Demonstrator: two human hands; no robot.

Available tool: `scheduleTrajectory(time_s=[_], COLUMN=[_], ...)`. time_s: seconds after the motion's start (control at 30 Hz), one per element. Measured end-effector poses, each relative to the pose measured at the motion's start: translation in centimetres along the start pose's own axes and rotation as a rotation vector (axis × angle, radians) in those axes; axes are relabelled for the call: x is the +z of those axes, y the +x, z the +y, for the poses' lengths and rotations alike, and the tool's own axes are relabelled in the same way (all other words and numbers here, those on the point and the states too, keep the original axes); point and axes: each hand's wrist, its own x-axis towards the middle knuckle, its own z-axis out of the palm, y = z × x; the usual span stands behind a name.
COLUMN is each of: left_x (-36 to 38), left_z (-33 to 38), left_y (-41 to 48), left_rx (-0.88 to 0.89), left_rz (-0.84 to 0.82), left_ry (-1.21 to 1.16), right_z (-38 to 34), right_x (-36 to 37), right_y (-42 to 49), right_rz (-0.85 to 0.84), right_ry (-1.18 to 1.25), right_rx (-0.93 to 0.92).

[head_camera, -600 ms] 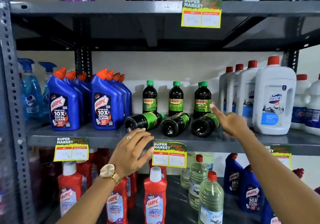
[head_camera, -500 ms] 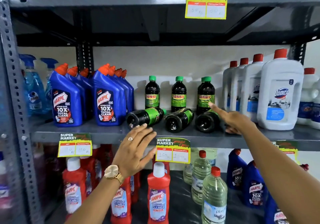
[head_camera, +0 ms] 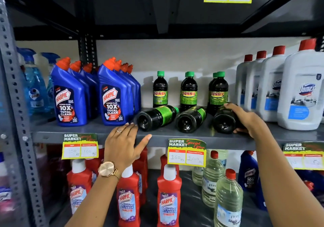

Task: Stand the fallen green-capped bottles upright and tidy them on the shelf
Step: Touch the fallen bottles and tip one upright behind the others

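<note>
Three dark bottles with green labels lie on their sides on the grey shelf (head_camera: pixel 175 135), bases towards me: the left fallen bottle (head_camera: pixel 156 117), the middle fallen bottle (head_camera: pixel 190 119) and the right fallen bottle (head_camera: pixel 223 120). Behind them several green-capped bottles stand upright, among them one at the left (head_camera: pixel 159 91), one in the middle (head_camera: pixel 189 92) and a pair at the right (head_camera: pixel 218 93). My right hand (head_camera: pixel 245 119) is wrapped over the right fallen bottle. My left hand (head_camera: pixel 125 143) hovers with spread fingers at the shelf's front edge, just short of the left fallen bottle.
Blue toilet-cleaner bottles (head_camera: pixel 112 97) crowd the shelf at the left, with spray bottles (head_camera: pixel 35 88) beyond them. Big white red-capped bottles (head_camera: pixel 301 93) stand at the right. Price tags (head_camera: pixel 186 154) hang from the shelf edge. Red bottles (head_camera: pixel 169 198) and clear bottles (head_camera: pixel 228 197) fill the shelf below.
My right hand went from pointing at the right fallen bottle to closing over it. My left hand moved up to the shelf edge. The view moved closer to the shelf.
</note>
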Motion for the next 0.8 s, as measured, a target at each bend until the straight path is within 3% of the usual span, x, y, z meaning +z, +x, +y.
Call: scheduleTrajectory(time_s=[0.13, 0.33, 0.5, 0.67, 0.8], left_x=[0.1, 0.5, 0.5, 0.2, -0.3], left_z=[0.1, 0.2, 0.3, 0.3, 0.6], left_y=[0.7, 0.7, 0.9, 0.8, 0.8], left_rx=[-0.006, -0.036, -0.060, -0.049, -0.073], left_rz=[0.003, 0.023, -0.029, -0.059, -0.082], left_ry=[0.021, 0.044, 0.073, 0.094, 0.073], right_z=[0.6, 0.3, -0.4, -1.6, -1.0], right_x=[0.0, -0.4, 0.9, 1.5, 2.6], right_y=[-0.7, -0.6, 1.7, 4.1, 4.1], right_rz=[0.227, 0.309, 0.276, 0.078, 0.136], right_ry=[0.001, 0.087, -0.101, -0.080, -0.103], right_rx=[-0.143, -0.396, -0.366, -0.214, -0.178])
